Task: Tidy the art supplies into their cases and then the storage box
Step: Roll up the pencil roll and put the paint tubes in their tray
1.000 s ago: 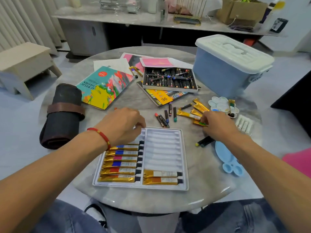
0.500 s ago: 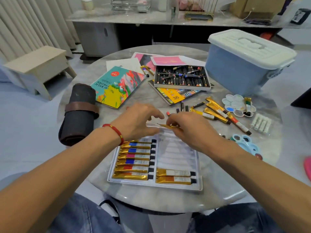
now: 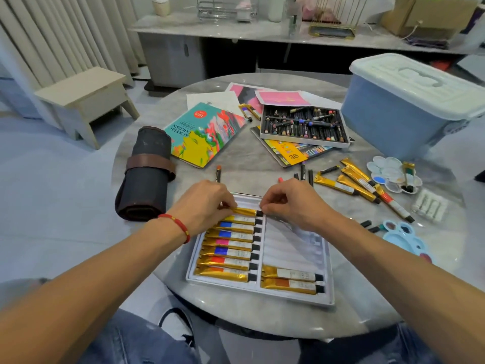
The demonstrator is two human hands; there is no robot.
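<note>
Both hands pinch one gold paint tube [image 3: 245,212] at the far end of the white tray [image 3: 294,298]: left hand [image 3: 207,206] at its crimped end, right hand [image 3: 291,203] at its cap.

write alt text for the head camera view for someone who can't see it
Both hands, left hand and right hand, pinch a gold paint tube into the white tray beside other tubes. Loose tubes and a lidded blue storage box sit to the right.
</note>
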